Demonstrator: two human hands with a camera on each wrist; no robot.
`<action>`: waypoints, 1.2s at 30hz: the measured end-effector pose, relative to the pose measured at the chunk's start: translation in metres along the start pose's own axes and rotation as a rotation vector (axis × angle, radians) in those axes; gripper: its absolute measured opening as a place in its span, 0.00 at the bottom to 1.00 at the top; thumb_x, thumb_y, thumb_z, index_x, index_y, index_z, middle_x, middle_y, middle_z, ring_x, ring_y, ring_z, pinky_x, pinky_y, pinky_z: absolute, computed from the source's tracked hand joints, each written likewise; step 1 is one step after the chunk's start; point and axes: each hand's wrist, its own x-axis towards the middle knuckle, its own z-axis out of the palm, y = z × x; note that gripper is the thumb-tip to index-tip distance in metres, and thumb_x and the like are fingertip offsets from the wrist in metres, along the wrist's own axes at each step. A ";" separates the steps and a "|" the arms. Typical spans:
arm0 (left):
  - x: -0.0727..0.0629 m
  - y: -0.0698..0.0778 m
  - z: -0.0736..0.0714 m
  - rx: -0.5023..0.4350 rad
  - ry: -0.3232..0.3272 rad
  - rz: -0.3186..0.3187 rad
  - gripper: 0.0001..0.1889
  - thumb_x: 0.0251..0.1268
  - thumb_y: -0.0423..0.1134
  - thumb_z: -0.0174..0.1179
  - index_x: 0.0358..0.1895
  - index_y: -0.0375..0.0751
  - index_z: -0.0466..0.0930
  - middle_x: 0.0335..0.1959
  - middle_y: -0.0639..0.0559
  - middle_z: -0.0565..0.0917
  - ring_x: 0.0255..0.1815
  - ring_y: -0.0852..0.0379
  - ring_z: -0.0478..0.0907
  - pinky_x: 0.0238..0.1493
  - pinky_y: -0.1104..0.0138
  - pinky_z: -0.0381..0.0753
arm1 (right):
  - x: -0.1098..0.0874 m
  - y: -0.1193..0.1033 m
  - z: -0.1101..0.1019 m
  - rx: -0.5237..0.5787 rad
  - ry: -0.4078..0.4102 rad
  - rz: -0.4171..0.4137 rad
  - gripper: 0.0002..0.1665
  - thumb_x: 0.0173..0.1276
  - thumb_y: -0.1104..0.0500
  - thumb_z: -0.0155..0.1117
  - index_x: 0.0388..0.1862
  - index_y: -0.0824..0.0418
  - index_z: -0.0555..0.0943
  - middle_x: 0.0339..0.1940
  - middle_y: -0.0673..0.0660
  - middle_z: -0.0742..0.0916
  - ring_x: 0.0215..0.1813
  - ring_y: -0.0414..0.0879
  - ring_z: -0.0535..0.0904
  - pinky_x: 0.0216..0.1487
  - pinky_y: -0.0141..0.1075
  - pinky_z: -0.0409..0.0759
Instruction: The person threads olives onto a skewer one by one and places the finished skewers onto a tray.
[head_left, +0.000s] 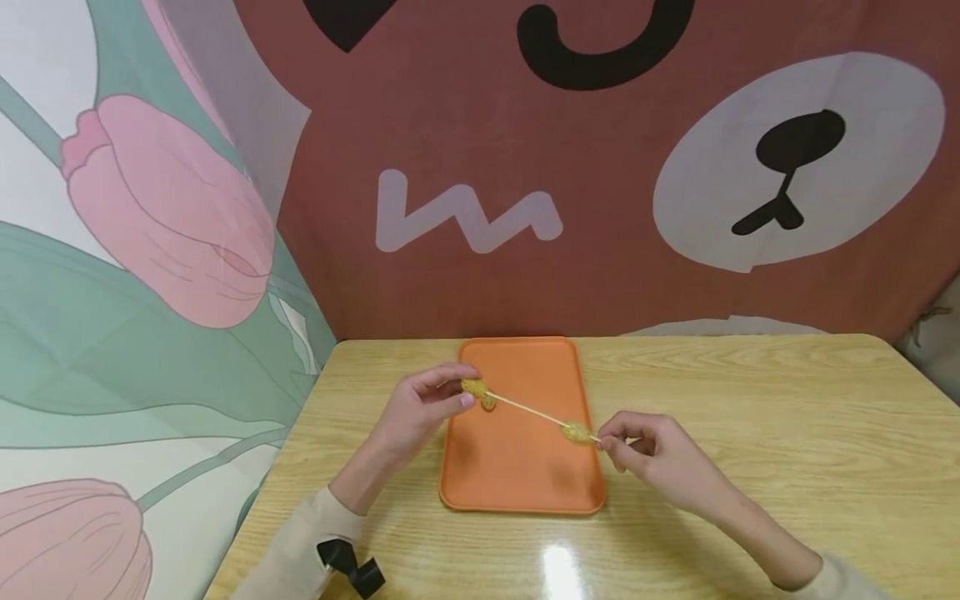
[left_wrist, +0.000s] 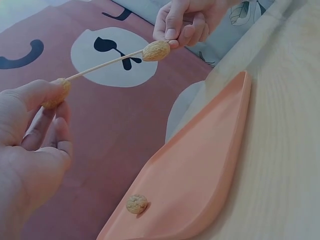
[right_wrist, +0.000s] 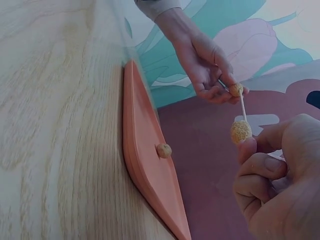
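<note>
A thin pale wooden skewer [head_left: 525,409] slants above the tray, and a rough golden-brown oval ball [head_left: 577,432] is threaded near its right end. My right hand [head_left: 667,458] pinches the skewer's end just beyond that ball. At the skewer's other end my left hand [head_left: 412,408] holds a second golden-brown ball [left_wrist: 61,95] between thumb and fingers, partly hidden by them. A third ball [left_wrist: 136,204], round with a cracked surface, lies on the orange tray [head_left: 517,483], below the left hand in the head view.
The tray lies lengthwise on a light wood-grain table [head_left: 750,400], its far edge near the back. Behind stands a reddish-brown cloth [head_left: 450,292] printed with a bear's face; a tulip-printed cloth [head_left: 172,208] hangs at left. A black strap piece [head_left: 351,567] sits at the left sleeve.
</note>
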 end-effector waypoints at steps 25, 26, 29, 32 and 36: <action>-0.005 -0.001 0.002 -0.092 -0.136 0.009 0.15 0.67 0.26 0.66 0.55 0.41 0.87 0.62 0.40 0.79 0.61 0.47 0.76 0.57 0.60 0.80 | -0.003 0.002 0.008 0.073 -0.023 -0.139 0.06 0.78 0.63 0.61 0.39 0.57 0.84 0.24 0.56 0.79 0.17 0.35 0.60 0.11 0.32 0.59; -0.005 0.000 0.003 -0.090 -0.144 0.021 0.15 0.67 0.27 0.67 0.55 0.41 0.87 0.61 0.40 0.79 0.62 0.47 0.75 0.57 0.60 0.81 | -0.003 0.002 0.008 0.073 -0.021 -0.147 0.06 0.77 0.63 0.61 0.39 0.57 0.84 0.24 0.56 0.79 0.17 0.35 0.60 0.11 0.31 0.59; -0.005 0.001 0.005 -0.084 -0.163 0.071 0.15 0.67 0.27 0.67 0.55 0.40 0.87 0.60 0.41 0.80 0.63 0.46 0.75 0.56 0.61 0.81 | -0.003 0.002 0.009 0.079 -0.017 -0.168 0.07 0.77 0.64 0.61 0.39 0.57 0.84 0.24 0.56 0.79 0.16 0.36 0.59 0.11 0.31 0.59; -0.005 0.000 0.007 -0.074 -0.163 0.103 0.15 0.66 0.25 0.67 0.54 0.40 0.87 0.59 0.41 0.81 0.62 0.47 0.76 0.53 0.63 0.82 | -0.003 0.002 0.010 0.079 -0.007 -0.190 0.07 0.77 0.66 0.61 0.39 0.56 0.85 0.23 0.55 0.79 0.15 0.37 0.58 0.10 0.30 0.59; -0.006 -0.003 0.009 -0.057 -0.146 0.098 0.15 0.64 0.25 0.68 0.53 0.41 0.88 0.60 0.38 0.80 0.61 0.48 0.76 0.53 0.64 0.82 | -0.004 0.003 0.011 0.077 0.011 -0.203 0.08 0.76 0.67 0.62 0.39 0.56 0.85 0.23 0.55 0.80 0.14 0.37 0.59 0.10 0.30 0.59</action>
